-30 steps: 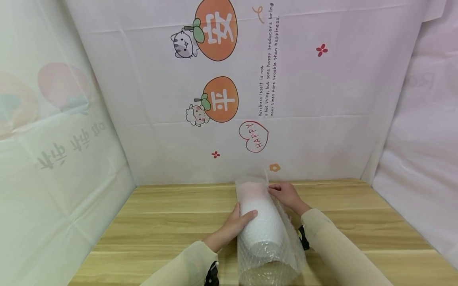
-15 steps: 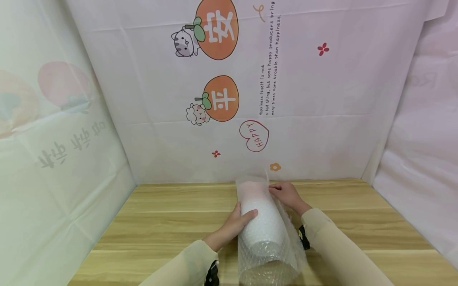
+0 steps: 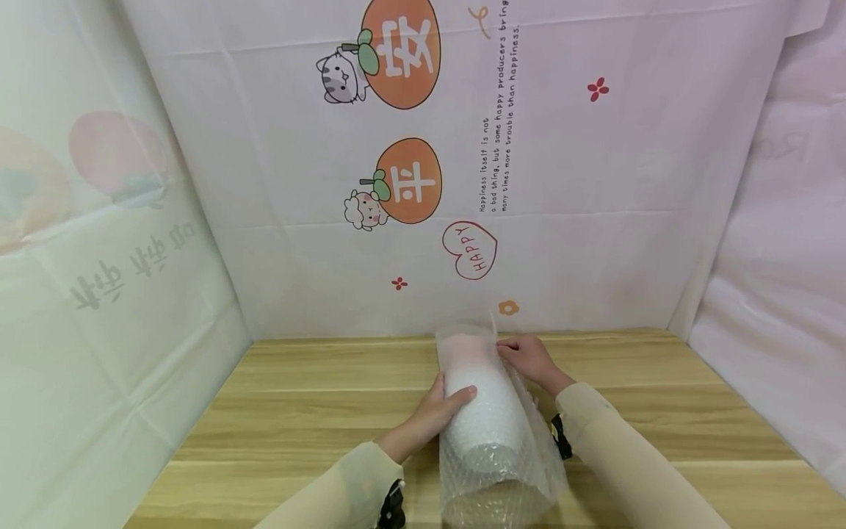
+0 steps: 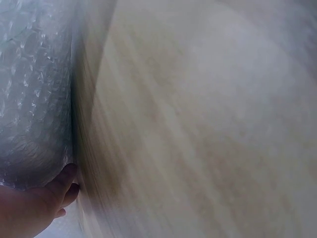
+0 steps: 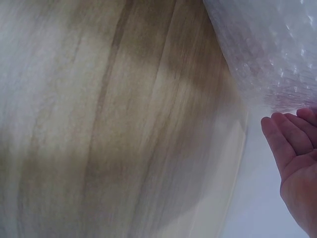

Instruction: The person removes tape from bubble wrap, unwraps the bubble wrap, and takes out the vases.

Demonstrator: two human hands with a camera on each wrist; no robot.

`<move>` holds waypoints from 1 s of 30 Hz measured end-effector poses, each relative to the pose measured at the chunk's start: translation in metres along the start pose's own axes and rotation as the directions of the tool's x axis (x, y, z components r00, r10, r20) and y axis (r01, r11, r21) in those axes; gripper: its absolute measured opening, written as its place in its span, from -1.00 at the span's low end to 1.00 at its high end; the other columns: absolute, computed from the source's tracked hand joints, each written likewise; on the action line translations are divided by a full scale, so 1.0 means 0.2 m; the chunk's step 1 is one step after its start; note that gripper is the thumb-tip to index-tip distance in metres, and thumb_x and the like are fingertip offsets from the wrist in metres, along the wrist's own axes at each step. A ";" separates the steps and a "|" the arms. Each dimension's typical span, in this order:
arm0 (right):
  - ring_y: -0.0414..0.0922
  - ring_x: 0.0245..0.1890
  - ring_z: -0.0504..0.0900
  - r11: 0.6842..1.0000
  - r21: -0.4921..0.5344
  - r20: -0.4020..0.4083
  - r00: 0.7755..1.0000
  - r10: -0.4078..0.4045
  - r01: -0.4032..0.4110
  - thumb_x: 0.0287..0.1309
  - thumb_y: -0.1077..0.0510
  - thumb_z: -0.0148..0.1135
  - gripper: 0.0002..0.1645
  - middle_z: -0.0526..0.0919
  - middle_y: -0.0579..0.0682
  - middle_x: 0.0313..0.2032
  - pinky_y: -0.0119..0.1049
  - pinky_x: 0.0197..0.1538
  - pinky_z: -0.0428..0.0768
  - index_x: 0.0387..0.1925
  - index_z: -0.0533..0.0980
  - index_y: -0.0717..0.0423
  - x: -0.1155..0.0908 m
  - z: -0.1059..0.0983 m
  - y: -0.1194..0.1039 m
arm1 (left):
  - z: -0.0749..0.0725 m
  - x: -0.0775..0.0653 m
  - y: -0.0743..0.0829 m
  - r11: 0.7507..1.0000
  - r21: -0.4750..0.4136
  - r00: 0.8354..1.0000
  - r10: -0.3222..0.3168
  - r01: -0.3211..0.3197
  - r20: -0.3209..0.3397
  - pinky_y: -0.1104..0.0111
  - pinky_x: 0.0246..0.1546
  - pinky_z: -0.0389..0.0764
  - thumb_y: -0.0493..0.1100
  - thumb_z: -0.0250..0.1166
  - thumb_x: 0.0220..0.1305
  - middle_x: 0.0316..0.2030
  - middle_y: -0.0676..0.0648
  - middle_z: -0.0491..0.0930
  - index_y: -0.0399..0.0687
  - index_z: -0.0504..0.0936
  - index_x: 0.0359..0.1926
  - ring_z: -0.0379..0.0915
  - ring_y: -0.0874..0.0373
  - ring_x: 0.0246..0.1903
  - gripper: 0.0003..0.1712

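A smooth white vase-like object (image 3: 490, 408), pinkish at its far end, lies lengthwise on the table inside clear bubble wrap (image 3: 492, 507). My left hand (image 3: 426, 420) grips its left side through the wrap, thumb on top and fingers along the side. At the far right edge, my right hand (image 3: 531, 361) pinches the border of the bubble wrap between thumb and fingers. The left wrist view has the left hand (image 4: 37, 206) at the bubble-wrapped side (image 4: 34, 94). In the right wrist view, curled fingers of the right hand (image 5: 299, 163) meet the wrap's edge (image 5: 277, 54).
The wood-grain table (image 3: 317, 411) reaches back to a white printed cloth (image 3: 317, 279). Further cloth walls hang at the left (image 3: 132, 353) and right (image 3: 767, 294). Loose bubble wrap extends toward the near edge and to the right.
Both hands keep their places on the wrapped object and on the wrap's edge. Only a slight shift of the head view shows.
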State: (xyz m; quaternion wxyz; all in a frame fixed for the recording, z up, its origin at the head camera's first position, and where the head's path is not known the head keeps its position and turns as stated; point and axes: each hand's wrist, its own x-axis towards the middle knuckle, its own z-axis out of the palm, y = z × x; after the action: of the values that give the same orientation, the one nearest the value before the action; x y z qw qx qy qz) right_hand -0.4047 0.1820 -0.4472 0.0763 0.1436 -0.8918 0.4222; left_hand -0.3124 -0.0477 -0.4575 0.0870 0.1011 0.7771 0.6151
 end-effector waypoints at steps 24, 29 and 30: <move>0.12 -0.08 0.64 0.990 -0.099 0.011 0.995 -0.096 0.096 0.33 0.17 0.19 -0.67 0.68 0.23 -0.09 -0.04 -0.10 0.62 -0.04 0.62 0.36 0.01 -0.01 0.00 | 0.00 -0.01 -0.01 1.000 0.000 1.000 0.008 -0.008 0.002 -0.08 0.31 0.09 0.26 0.22 0.25 0.46 -0.36 -0.09 -0.32 -0.20 0.50 -0.09 -0.23 0.40 0.17; 0.04 -0.14 0.66 0.981 -0.157 0.039 0.993 -0.112 0.117 0.34 0.17 0.17 -0.68 0.68 0.21 -0.10 -0.08 -0.15 0.63 -0.04 0.63 0.34 0.01 -0.01 -0.01 | 0.00 -0.01 -0.02 1.000 -0.002 1.000 0.009 -0.009 0.003 -0.09 0.30 0.11 0.27 0.22 0.25 0.46 -0.36 -0.07 -0.31 -0.20 0.51 -0.08 -0.24 0.40 0.16; 0.00 -0.19 0.66 0.978 -0.167 0.038 0.992 -0.117 0.121 0.34 0.17 0.17 -0.69 0.69 0.20 -0.11 -0.11 -0.17 0.63 -0.05 0.64 0.33 0.01 -0.01 -0.01 | 0.00 -0.01 -0.02 1.000 -0.005 1.000 0.009 -0.009 0.005 -0.08 0.30 0.11 0.27 0.22 0.25 0.46 -0.35 -0.07 -0.30 -0.20 0.51 -0.07 -0.23 0.40 0.16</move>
State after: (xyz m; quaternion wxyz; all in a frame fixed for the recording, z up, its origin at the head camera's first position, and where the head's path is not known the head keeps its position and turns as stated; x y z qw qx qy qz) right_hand -0.4063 0.1820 -0.4428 0.1010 0.1955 -0.9152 0.3376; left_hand -0.3113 -0.0480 -0.4607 0.0864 0.1061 0.7747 0.6173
